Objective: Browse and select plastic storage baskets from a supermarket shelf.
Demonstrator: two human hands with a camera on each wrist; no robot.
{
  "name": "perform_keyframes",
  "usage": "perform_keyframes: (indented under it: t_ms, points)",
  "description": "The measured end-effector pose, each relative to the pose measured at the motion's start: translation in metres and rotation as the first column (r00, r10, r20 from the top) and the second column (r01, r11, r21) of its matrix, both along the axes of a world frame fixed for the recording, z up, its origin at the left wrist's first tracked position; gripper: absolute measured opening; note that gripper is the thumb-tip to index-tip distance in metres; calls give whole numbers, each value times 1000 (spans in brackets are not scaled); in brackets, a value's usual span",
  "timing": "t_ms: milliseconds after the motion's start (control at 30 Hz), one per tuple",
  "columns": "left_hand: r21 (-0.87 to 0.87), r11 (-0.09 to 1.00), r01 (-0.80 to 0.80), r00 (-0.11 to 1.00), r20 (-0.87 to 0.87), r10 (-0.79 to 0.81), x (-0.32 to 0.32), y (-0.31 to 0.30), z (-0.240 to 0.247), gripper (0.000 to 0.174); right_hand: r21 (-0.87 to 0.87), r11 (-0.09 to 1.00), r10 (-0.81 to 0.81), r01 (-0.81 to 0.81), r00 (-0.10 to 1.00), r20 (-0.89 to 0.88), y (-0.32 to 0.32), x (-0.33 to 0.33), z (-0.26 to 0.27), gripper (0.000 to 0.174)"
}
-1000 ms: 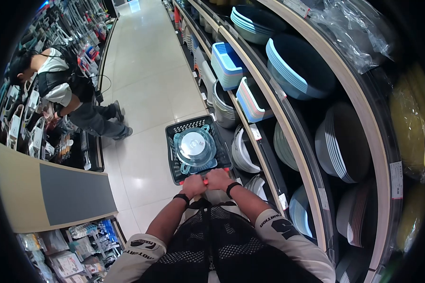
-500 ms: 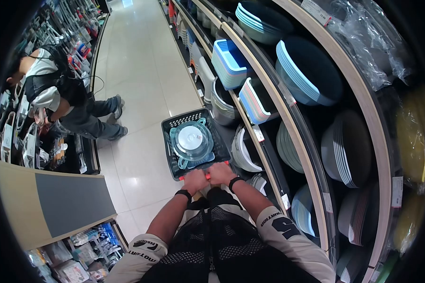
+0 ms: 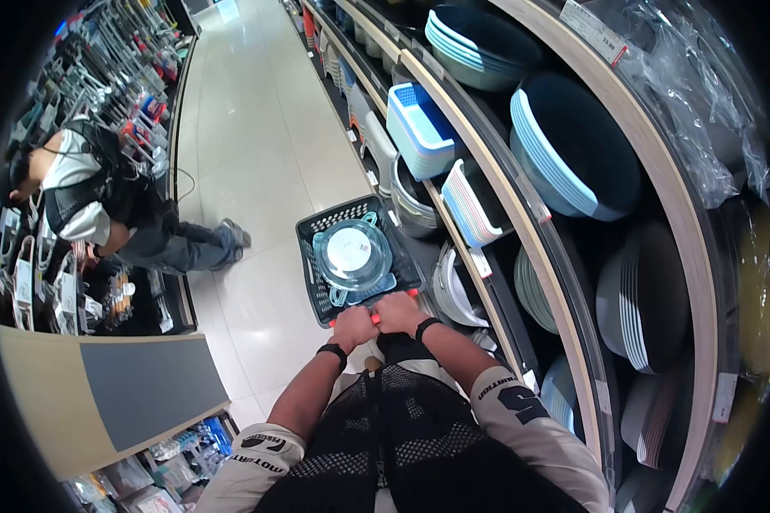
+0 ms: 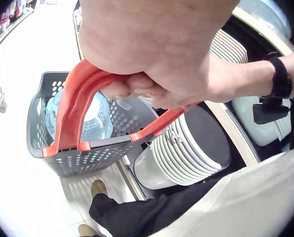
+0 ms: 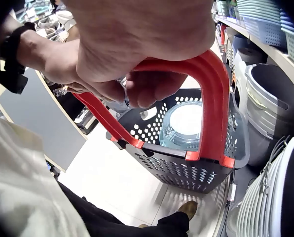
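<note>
Side by side, my left hand (image 3: 353,328) and right hand (image 3: 399,313) grip the red handles of a dark grey perforated basket (image 3: 309,272). In the left wrist view the left hand (image 4: 152,54) has its fingers curled around a red handle (image 4: 74,106). The right wrist view shows the right hand (image 5: 142,44) with fingers curled under the red handle (image 5: 216,98). Inside the basket lies a clear round container with a white label (image 3: 348,249), with light blue items (image 3: 376,285) partly hidden beneath and beside it.
Shelves on the right hold stacked basins (image 3: 552,158), blue baskets (image 3: 421,137) and buckets (image 3: 412,198). A person in a black vest (image 3: 103,184) bends at the left shelves. Between them runs a tiled aisle (image 3: 257,145); a cabinet end panel (image 3: 150,389) stands at lower left.
The basket stays held in both hands. The right-hand basins shift lower and rightward in view. The other person appears farther left, with the arms lower at the shelf.
</note>
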State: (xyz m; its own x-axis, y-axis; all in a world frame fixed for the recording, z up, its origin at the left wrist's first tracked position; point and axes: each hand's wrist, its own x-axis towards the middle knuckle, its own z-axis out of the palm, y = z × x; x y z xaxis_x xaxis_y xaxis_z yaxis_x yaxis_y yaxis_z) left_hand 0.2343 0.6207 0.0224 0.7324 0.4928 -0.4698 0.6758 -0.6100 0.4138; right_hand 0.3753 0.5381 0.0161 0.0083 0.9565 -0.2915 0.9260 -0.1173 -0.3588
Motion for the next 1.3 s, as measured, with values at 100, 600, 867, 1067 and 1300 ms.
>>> perform_keyframes:
  t_ms: [100,600,867,1067,1300]
  points:
    - [-15,1000,-9,999,-40,8,9,21,-2,32,11,1000,0,0,1000,-21,22,9,3,26]
    - [55,997,46,997,-69,-42,38,104,-13,31,2,1000,1,-1,991,-133,97,41,10,20]
    - [89,996,27,997,-69,-21,52,127,-7,29,69,998,12,-2,988,-155,120,53,-1,19]
    - [99,995,21,997,-79,-14,57,137,-8,28,-20,1000,14,-18,983,-182,133,60,3,24]
    - [94,996,6,996,-90,2,57,143,-14,30,50,999,19,-7,968,-249,134,63,0,22]
